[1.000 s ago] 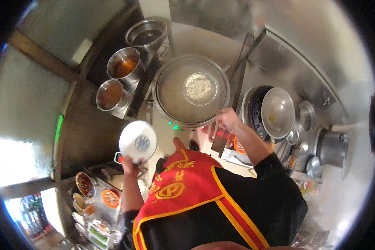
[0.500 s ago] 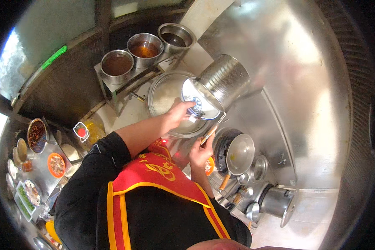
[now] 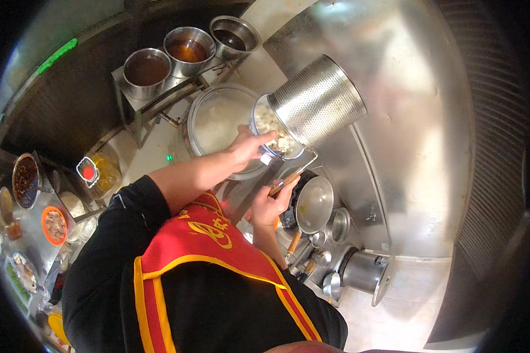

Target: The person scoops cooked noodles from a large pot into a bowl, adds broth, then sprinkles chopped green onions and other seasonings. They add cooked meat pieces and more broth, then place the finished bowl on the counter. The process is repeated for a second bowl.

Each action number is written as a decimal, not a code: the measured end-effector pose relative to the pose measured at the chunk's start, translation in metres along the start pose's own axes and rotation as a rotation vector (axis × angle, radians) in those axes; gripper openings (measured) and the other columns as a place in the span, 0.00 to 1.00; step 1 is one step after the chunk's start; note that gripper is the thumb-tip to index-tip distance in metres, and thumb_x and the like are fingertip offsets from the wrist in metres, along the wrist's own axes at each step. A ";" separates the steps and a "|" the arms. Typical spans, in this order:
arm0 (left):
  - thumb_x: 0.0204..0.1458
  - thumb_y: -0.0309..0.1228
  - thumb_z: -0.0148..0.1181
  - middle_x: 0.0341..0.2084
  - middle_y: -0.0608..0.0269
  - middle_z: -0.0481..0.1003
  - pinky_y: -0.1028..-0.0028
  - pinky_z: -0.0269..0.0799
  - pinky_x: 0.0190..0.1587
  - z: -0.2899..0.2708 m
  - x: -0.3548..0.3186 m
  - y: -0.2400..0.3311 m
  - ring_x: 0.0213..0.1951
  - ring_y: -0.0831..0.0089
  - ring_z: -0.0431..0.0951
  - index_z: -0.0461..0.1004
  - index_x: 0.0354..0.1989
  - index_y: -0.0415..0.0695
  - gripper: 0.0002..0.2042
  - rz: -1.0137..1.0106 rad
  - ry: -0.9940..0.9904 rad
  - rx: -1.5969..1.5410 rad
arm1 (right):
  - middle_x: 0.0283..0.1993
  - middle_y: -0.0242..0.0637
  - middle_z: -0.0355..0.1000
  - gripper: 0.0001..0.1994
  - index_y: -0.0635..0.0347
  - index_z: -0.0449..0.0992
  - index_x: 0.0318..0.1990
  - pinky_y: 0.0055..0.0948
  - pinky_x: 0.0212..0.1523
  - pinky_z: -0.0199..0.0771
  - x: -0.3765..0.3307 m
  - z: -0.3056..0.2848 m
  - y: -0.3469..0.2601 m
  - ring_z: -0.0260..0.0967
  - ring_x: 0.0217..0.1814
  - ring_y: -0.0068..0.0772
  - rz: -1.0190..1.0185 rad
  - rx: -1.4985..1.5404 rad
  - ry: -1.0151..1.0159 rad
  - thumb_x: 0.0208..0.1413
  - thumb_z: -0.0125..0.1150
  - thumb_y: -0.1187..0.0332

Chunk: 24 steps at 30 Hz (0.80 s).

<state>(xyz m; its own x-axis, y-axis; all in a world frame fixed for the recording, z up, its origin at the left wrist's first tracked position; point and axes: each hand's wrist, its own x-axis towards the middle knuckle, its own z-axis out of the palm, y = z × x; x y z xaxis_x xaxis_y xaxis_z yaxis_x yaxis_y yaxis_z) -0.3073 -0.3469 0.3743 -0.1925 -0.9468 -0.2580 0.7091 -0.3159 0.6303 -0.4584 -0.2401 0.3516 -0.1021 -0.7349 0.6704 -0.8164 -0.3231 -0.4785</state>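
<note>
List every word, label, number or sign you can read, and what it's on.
Red apron: yellow emblem and lettering, partly creased; wording not copied here.
Small white patch below the left hand: too small to read, if printed.
Perforated strainer: none readable.

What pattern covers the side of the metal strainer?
Dense small holes all over the silvery side of the strainer; the head view shows it best.
</note>
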 end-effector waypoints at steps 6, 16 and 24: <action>0.58 0.37 0.71 0.58 0.46 0.69 0.57 0.80 0.52 0.007 -0.003 0.003 0.57 0.60 0.77 0.46 0.61 0.36 0.38 0.093 -0.074 -0.007 | 0.48 0.45 0.75 0.45 0.69 0.48 0.78 0.32 0.49 0.77 0.018 -0.013 -0.012 0.73 0.43 0.36 0.111 0.228 0.052 0.49 0.55 0.83; 0.58 0.32 0.70 0.58 0.43 0.69 0.56 0.83 0.51 0.020 0.008 -0.015 0.54 0.56 0.80 0.42 0.63 0.33 0.39 0.102 -0.015 -0.031 | 0.40 0.34 0.71 0.42 0.59 0.54 0.78 0.20 0.18 0.67 0.099 -0.051 -0.033 0.65 0.22 0.19 0.216 0.741 0.188 0.52 0.48 0.91; 0.58 0.39 0.70 0.60 0.40 0.68 0.47 0.73 0.61 0.012 0.023 -0.044 0.56 0.54 0.79 0.39 0.66 0.33 0.44 0.003 0.039 0.104 | 0.39 0.36 0.73 0.35 0.66 0.63 0.70 0.21 0.16 0.63 0.156 -0.075 -0.035 0.63 0.20 0.19 0.224 0.837 0.214 0.51 0.51 0.90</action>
<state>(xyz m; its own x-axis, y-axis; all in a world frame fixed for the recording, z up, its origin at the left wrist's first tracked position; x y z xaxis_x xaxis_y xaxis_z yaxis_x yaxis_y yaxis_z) -0.3514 -0.3560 0.3496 -0.1622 -0.9453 -0.2830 0.6354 -0.3195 0.7030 -0.4882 -0.2986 0.5160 -0.3814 -0.7330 0.5632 -0.0907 -0.5766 -0.8120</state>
